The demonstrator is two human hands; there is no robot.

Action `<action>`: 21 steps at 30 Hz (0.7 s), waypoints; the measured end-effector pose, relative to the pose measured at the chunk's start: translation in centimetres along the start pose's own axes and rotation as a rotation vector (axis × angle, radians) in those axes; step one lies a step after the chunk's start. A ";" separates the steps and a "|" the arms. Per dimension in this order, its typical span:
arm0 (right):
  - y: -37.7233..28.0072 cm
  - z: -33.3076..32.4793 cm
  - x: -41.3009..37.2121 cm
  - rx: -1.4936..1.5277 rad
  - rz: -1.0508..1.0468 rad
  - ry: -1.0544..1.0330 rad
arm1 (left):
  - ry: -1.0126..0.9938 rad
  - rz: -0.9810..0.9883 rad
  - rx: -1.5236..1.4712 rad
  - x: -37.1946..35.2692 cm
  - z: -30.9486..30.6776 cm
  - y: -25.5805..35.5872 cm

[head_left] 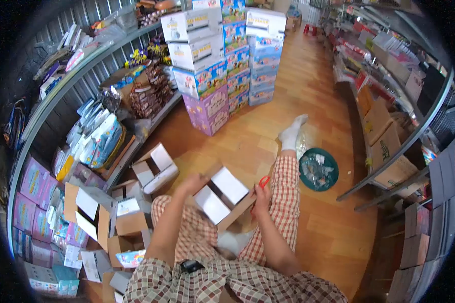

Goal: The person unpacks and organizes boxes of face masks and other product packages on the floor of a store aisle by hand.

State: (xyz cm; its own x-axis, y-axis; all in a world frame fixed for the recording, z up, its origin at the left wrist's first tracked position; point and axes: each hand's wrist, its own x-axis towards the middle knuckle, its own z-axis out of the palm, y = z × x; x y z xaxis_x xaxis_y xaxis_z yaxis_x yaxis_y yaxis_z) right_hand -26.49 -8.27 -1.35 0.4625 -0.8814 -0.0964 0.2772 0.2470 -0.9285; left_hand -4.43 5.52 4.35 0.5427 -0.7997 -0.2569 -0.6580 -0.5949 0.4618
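Note:
A cardboard box with white inner flaps folded outward sits between my legs, its top facing me. My left hand is closed at the box's far left flap, slightly blurred; its fingertips are partly hidden. On the other side, my right hand is closed round a pair of scissors with red handles, close against the box's right flap. The blades are mostly hidden by the hand.
Several open boxes lie to my left. Stacked printed cartons stand ahead. A green basin with clear plastic scraps is beside my outstretched foot. Loaded shelves line the left, and a metal rack the right.

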 end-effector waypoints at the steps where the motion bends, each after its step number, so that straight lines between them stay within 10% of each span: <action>1: -0.2 0.5 0.2 0.050 -0.050 0.067 | 0.015 -0.021 -0.034 -1.0 -0.8 -0.8; 3: -0.7 1.4 0.9 -0.006 -0.174 0.151 | -0.070 -0.019 -0.840 -0.6 1.1 -5.8; 6: -4.4 2.0 0.6 -0.633 -0.108 0.015 | -0.134 -0.264 -1.138 -2.6 2.6 -7.8; 13: -2.4 5.6 -0.9 -1.049 -0.268 -0.247 | -0.077 -0.315 -1.510 -3.0 5.5 -7.4; 16: -1.4 5.8 -0.6 -1.071 -0.345 -0.196 | 0.020 -0.298 -1.449 -2.5 6.6 -7.8; 21: -1.8 2.7 0.7 -0.724 -0.224 -0.147 | 0.734 -0.267 -0.278 -4.4 7.6 -3.1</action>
State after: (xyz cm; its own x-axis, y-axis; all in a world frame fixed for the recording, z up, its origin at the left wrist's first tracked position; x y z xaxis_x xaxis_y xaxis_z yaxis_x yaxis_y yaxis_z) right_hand -24.37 -8.19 1.24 0.5812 -0.8044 0.1230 -0.2196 -0.3006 -0.9281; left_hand -8.72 10.26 -2.42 0.9284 -0.3206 0.1880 -0.3583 -0.6381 0.6815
